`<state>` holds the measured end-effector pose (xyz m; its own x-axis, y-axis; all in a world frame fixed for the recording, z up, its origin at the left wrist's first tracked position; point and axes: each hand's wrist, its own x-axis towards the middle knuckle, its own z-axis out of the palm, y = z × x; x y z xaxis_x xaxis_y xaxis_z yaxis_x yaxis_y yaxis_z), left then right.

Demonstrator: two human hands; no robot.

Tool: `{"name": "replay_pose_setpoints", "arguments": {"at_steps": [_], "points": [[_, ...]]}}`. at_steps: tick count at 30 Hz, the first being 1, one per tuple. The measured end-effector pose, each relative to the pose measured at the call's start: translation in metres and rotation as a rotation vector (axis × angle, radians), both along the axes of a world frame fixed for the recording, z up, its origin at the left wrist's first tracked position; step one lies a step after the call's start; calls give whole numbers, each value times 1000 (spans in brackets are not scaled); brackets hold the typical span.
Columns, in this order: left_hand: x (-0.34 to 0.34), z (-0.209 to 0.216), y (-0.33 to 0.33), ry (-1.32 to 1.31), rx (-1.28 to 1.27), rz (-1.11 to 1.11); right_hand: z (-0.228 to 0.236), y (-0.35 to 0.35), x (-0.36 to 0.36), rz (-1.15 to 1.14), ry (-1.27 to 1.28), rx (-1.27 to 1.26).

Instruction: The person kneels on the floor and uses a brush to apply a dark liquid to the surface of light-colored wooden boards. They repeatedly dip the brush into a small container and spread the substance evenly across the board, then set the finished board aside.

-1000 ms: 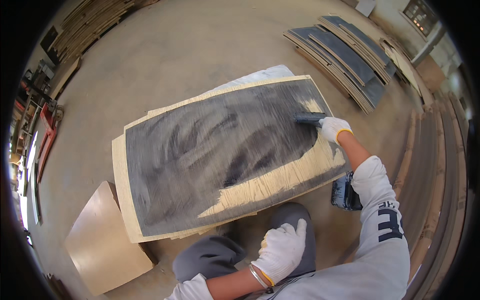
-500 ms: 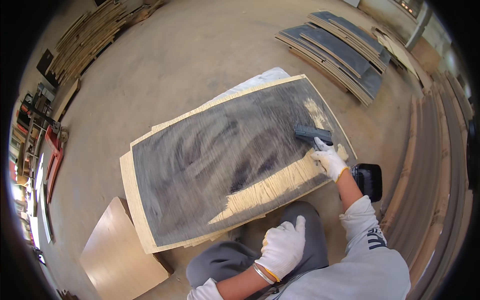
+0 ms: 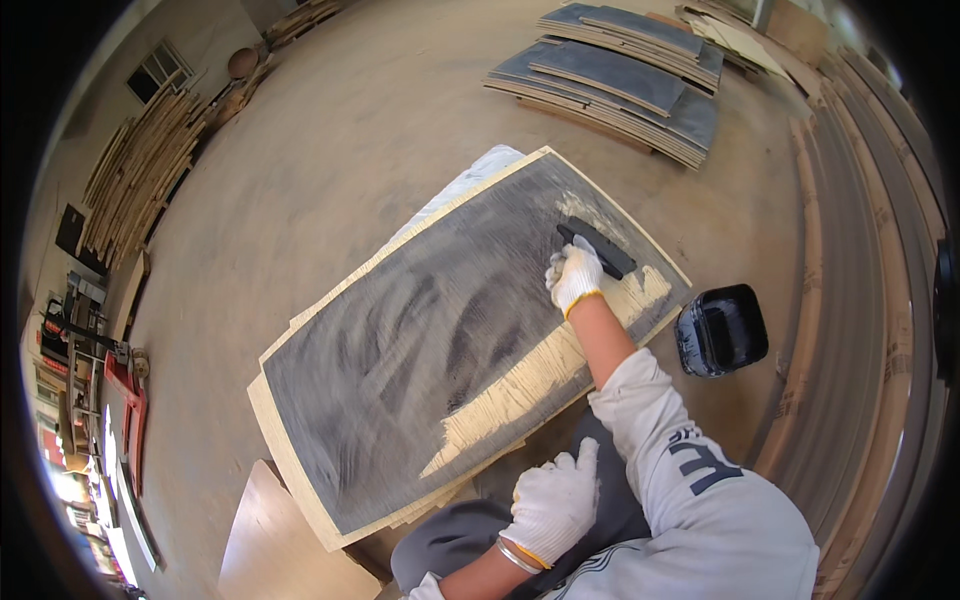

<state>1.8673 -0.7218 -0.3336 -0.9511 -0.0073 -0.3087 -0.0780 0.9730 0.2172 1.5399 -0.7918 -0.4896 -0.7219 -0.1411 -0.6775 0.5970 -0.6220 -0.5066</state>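
Observation:
A wood board (image 3: 380, 330), mostly coated in streaky dark grey, lies before me on a stack of similar boards. Bare pale wood shows along its near edge and near its far right corner. My right hand (image 3: 577, 272), in a white knit glove, grips a wide black brush (image 3: 597, 247) against the board's right part. Its bristles cannot be made out. My left hand (image 3: 553, 502), gloved too, rests over my thigh with fingers curled and thumb sticking out; nothing shows in it. A black bucket (image 3: 722, 330) with dark liquid stands on the floor right of the board.
Stacks of grey-faced boards (image 3: 620, 85) lie at the far right. Long brown sheets (image 3: 850, 300) line the right side. A smooth tan panel (image 3: 285, 545) lies near left. Wood strips (image 3: 145, 170) and a red pallet jack (image 3: 128, 400) are farther left.
My right hand and the brush have moved leftward and farther away over the board, and the brush has turned. The view has shifted, showing more of the bucket. My left hand keeps its pose.

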Motion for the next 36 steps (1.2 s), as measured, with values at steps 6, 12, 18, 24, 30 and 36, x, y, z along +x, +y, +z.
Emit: {"name": "replay_pose_setpoints", "arguments": {"at_steps": [6, 12, 18, 24, 30, 36], "points": [[-15, -1, 21, 69, 14, -86, 14, 8, -97, -7, 68, -185], [-4, -1, 9, -15, -14, -31, 10, 7, -10, -72, -36, -176], [-19, 0, 29, 29, -16, -94, 8, 27, -117, 56, 118, -242], [-4, -3, 17, -10, -42, -32, 6, 7, -52, -180, -40, -299], [-16, 5, 31, 31, -25, -83, 3, 32, -136, 171, 143, -294], [-1, -2, 17, -48, -55, -15, 8, 11, -32, -212, 39, -219]]}}
